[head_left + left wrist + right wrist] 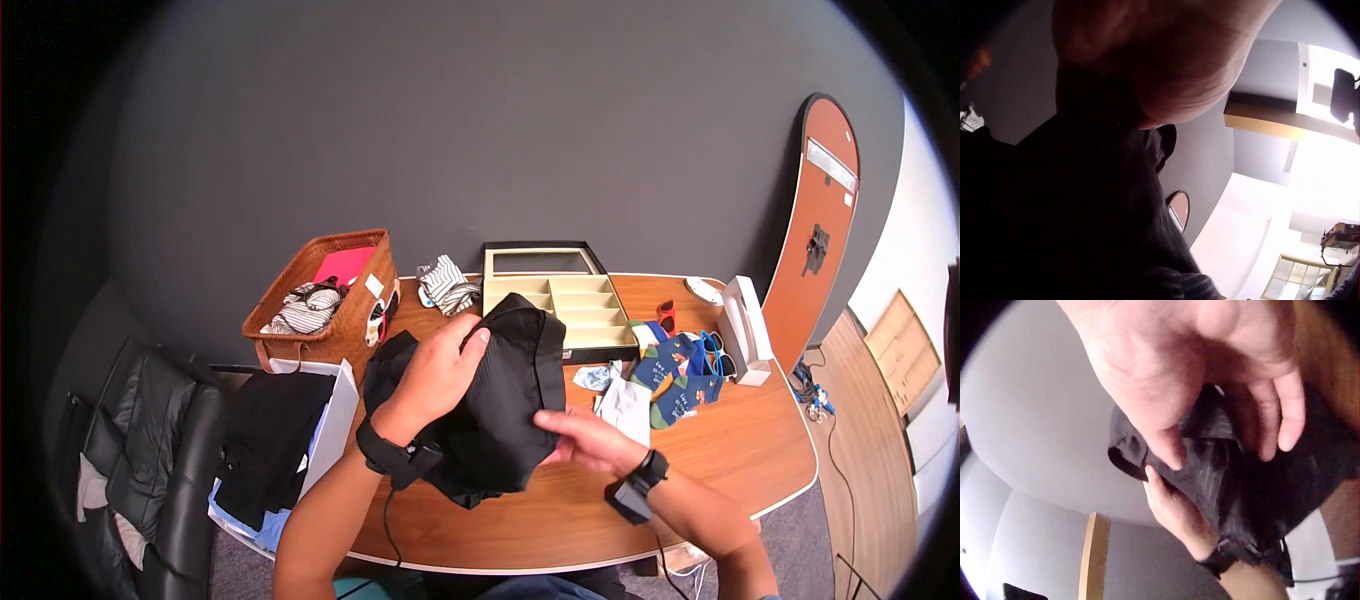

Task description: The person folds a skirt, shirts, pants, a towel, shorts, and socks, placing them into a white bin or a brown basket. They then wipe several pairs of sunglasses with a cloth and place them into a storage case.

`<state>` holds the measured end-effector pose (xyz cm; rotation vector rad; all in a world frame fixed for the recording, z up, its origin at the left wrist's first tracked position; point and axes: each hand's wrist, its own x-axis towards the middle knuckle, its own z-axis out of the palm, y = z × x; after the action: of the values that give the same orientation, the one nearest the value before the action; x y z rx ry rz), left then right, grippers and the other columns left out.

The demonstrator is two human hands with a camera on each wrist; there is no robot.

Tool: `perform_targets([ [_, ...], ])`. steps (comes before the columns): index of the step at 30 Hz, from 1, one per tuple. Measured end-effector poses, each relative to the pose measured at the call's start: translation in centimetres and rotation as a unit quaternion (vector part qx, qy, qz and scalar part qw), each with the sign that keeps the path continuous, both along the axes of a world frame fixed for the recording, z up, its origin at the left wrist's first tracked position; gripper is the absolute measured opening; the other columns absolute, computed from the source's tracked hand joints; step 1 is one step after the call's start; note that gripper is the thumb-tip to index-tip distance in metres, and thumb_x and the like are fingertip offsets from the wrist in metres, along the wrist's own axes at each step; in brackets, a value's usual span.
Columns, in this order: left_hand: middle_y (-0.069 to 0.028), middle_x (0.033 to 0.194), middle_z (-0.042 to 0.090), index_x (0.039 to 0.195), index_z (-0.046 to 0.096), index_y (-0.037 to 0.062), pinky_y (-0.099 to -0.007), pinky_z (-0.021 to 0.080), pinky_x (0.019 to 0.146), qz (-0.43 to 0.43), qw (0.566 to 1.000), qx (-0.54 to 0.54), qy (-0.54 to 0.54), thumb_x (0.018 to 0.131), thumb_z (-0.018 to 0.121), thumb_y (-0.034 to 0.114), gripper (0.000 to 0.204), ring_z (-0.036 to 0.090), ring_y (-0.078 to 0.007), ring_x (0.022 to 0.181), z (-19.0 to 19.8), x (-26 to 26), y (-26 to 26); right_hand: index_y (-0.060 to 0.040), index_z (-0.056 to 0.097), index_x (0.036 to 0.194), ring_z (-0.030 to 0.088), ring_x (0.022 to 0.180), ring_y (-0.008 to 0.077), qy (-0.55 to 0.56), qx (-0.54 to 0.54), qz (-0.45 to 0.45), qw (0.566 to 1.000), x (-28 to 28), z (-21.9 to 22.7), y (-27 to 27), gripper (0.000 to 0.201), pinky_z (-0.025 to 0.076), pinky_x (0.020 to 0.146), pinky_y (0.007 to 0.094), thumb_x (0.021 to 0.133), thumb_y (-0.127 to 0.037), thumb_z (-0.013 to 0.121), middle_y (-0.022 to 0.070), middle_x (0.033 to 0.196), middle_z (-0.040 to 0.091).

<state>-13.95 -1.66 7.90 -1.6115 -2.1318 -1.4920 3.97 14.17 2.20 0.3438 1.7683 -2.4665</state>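
Both hands hold a bunched black garment (pixel 500 400) of thin-striped cloth above the wooden table; its folds hide what kind it is. My left hand (pixel 440 368) grips it at the upper left, thumb pointing up along the cloth. In the left wrist view the dark cloth (pixel 1085 206) fills much of the frame below the palm. At the garment's right edge my right hand (pixel 590 440) pinches a banded edge, thumb in front and fingers behind. The right wrist view shows that thumb and the fingers on either side of a fold of the garment (pixel 1210 469).
A wicker basket (pixel 365 325) with clothing stands at back left, above a white box (pixel 342 400) of dark clothes. Behind the garment lies a compartment case (pixel 590 300). Patterned socks (pixel 690 400), sunglasses (pixel 712 352) and a white box (pixel 745 330) sit to the right. A striped cloth (pixel 445 285) lies behind.
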Motion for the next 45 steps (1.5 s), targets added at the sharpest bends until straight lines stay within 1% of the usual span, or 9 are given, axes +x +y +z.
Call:
perform_targets([
  [8, 0.0022, 0.091, 0.059, 0.108, 0.06, -0.0023, -0.0238, 0.045, 0.077, 0.036, 0.978, 0.202, -0.028, 0.096, 0.051, 0.007, 0.018, 0.053, -0.0067, 0.085, 8.7, -5.5, -3.3, -0.0035, 0.064, 0.107, 0.058, 0.089, 0.0076, 0.226, 0.236, -0.2, 0.924, 0.6, 10.9, 3.1, 0.02, 0.048, 0.08, 0.0248, 0.089, -0.012, 0.066, 0.0004, 0.095, 0.066],
  [16, 0.0016, 0.101, 0.066, 0.112, 0.065, -0.0001, -0.0196, 0.045, 0.083, 0.004, 0.947, 0.235, 0.217, 0.096, 0.061, 0.021, 0.027, 0.058, -0.0051, 0.094, 30.3, -4.0, -8.3, -0.0043, 0.056, 0.123, 0.054, 0.092, 0.0067, 0.556, 0.52, -0.27, 0.589, -0.2, 35.1, 7.5, 0.03, 0.042, 0.079, 0.0213, 0.094, -0.013, 0.058, -0.0012, 0.103, 0.061],
  [25, 0.0021, 0.102, 0.066, 0.114, 0.065, -0.0006, -0.0226, 0.044, 0.088, 0.024, 0.965, 0.174, 0.194, 0.096, 0.061, 0.025, 0.032, 0.056, -0.0053, 0.097, 31.4, -4.8, -9.7, -0.002, 0.053, 0.122, 0.059, 0.101, 0.0165, 0.494, 0.547, -0.235, 0.634, 2.5, 42.4, 6.7, 0.031, 0.046, 0.095, 0.03, 0.091, 0.003, 0.054, 0.0078, 0.109, 0.064],
  [27, 0.0039, 0.098, 0.065, 0.112, 0.065, -0.0007, -0.0231, 0.045, 0.085, 0.024, 0.972, 0.141, 0.185, 0.096, 0.06, 0.026, 0.032, 0.056, -0.0054, 0.093, 29.9, -4.5, -9.8, -0.0031, 0.053, 0.131, 0.058, 0.108, 0.0156, 0.469, 0.694, -0.322, 0.442, 2.3, 41.9, 9.1, 0.038, 0.043, 0.099, 0.0277, 0.094, -0.006, 0.059, 0.0061, 0.116, 0.062],
  [31, 0.0039, 0.099, 0.064, 0.11, 0.064, -0.0003, -0.022, 0.045, 0.083, 0.066, 0.982, 0.071, 0.165, 0.097, 0.06, 0.023, 0.028, 0.055, -0.0044, 0.093, 28.3, -4.4, -9.9, -0.0008, 0.058, 0.119, 0.062, 0.101, 0.0145, 0.38, 0.713, -0.205, 0.552, 2.5, 39.4, 9.2, 0.029, 0.048, 0.093, 0.0281, 0.091, 0.0, 0.057, 0.0061, 0.104, 0.067],
  [33, 0.0056, 0.094, 0.062, 0.104, 0.064, 0.001, -0.0215, 0.046, 0.08, 0.041, 0.991, 0.026, 0.121, 0.097, 0.058, 0.023, 0.024, 0.055, -0.0035, 0.088, 27.6, -4.7, -9.7, -0.0023, 0.059, 0.117, 0.062, 0.089, 0.0134, 0.355, 0.739, -0.239, 0.521, 1.7, 37.7, 9.2, 0.026, 0.051, 0.079, 0.0268, 0.091, -0.005, 0.059, 0.0048, 0.098, 0.065],
  [35, 0.0081, 0.084, 0.056, 0.092, 0.062, 0.0028, -0.021, 0.043, 0.073, 0.019, 0.994, -0.002, 0.106, 0.099, 0.056, 0.023, 0.022, 0.048, -0.0022, 0.079, 26.5, -5.7, -9.4, -0.0052, 0.058, 0.118, 0.058, 0.08, 0.0109, 0.225, 0.64, -0.214, 0.703, 2.0, 36.3, 7.9, 0.028, 0.049, 0.068, 0.0262, 0.09, -0.007, 0.06, 0.0026, 0.094, 0.063],
  [39, 0.0072, 0.081, 0.056, 0.088, 0.062, 0.0028, -0.0238, 0.043, 0.071, 0.065, 0.993, -0.05, 0.079, 0.097, 0.057, 0.024, 0.023, 0.049, -0.0041, 0.077, 23.2, -7.6, -8.9, -0.01, 0.049, 0.131, 0.057, 0.079, 0.0085, 0.185, 0.454, -0.086, 0.867, 0.0, 31.4, 9.5, 0.039, 0.048, 0.065, 0.0232, 0.093, -0.006, 0.057, 0.0006, 0.088, 0.058],
  [45, 0.0011, 0.084, 0.062, 0.097, 0.063, 0.0007, -0.027, 0.046, 0.073, 0.087, 0.99, -0.11, 0.001, 0.096, 0.055, 0.019, 0.02, 0.054, -0.0074, 0.078, 20.8, -8.5, -7.3, -0.012, 0.043, 0.138, 0.06, 0.081, 0.0073, 0.25, 0.191, -0.028, 0.949, -0.6, 26.4, 7.0, 0.048, 0.054, 0.076, 0.0221, 0.093, 0.005, 0.05, 0.0002, 0.088, 0.058],
])
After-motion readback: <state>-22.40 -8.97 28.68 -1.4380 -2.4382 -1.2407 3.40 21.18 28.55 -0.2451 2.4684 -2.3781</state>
